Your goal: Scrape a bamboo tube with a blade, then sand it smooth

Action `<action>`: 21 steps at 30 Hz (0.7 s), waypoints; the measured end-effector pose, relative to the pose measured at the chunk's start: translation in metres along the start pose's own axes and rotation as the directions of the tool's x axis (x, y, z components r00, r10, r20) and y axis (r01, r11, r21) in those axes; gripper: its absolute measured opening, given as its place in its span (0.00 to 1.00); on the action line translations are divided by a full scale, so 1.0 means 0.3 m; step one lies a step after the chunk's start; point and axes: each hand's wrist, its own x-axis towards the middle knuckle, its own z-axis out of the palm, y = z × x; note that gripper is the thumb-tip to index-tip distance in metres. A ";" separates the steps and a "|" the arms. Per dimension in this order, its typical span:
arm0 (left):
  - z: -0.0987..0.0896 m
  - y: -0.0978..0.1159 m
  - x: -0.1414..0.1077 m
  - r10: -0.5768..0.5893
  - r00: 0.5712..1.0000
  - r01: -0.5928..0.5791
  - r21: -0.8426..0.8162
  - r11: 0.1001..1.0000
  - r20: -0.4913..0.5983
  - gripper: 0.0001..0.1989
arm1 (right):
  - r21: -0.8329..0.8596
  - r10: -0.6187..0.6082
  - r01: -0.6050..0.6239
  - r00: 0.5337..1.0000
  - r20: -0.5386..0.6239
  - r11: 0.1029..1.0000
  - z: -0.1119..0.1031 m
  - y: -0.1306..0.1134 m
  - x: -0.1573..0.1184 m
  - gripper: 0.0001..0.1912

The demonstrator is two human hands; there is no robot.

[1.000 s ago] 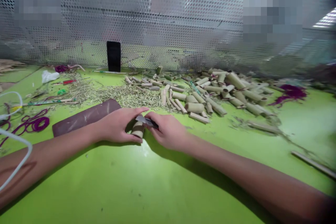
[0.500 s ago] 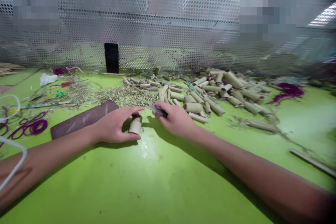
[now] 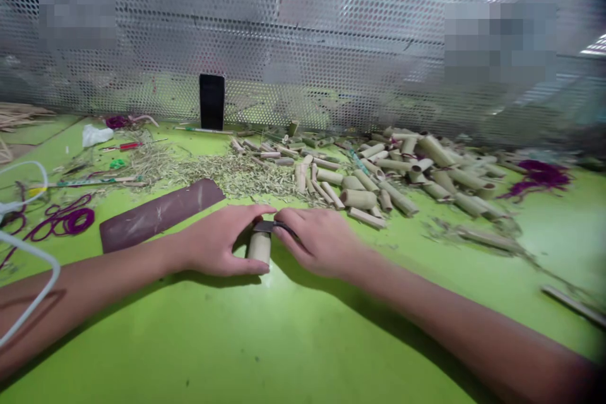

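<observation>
My left hand (image 3: 220,243) grips a short pale bamboo piece (image 3: 260,249) between thumb and fingers, the piece standing upright on the green tabletop (image 3: 284,341). In my right hand (image 3: 322,240) is a small dark-handled knife (image 3: 265,226), its flat blade lying across the top end of the bamboo. The fingertips of both hands nearly meet beside the blade. A brown sheet (image 3: 161,214) lies just behind my left wrist.
Many cut bamboo pieces (image 3: 360,199) are heaped behind my right hand, with shavings (image 3: 237,173) to their left. A phone (image 3: 212,102) leans on the perforated metal screen (image 3: 303,50). Purple cord (image 3: 78,221) and a white cable (image 3: 54,265) are at the left.
My right hand has brought the knife left and down onto the bamboo's top end. The bamboo stands straighter in my left hand. The whole view has shifted slightly.
</observation>
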 end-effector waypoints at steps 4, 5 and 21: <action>0.006 -0.016 0.002 0.025 1.000 -0.025 0.016 1.000 -0.006 0.40 | -0.049 0.012 -0.011 1.000 0.018 0.999 -0.001 -0.011 0.004 0.19; 0.008 -0.019 0.002 0.022 1.000 -0.022 0.014 1.000 -0.002 0.41 | -0.063 0.007 -0.006 1.000 0.017 0.998 -0.001 -0.012 0.005 0.18; 0.005 -0.008 0.003 -0.033 0.999 0.033 -0.025 0.999 -0.001 0.48 | -0.209 0.018 -0.010 0.999 0.037 0.978 -0.005 -0.034 0.017 0.16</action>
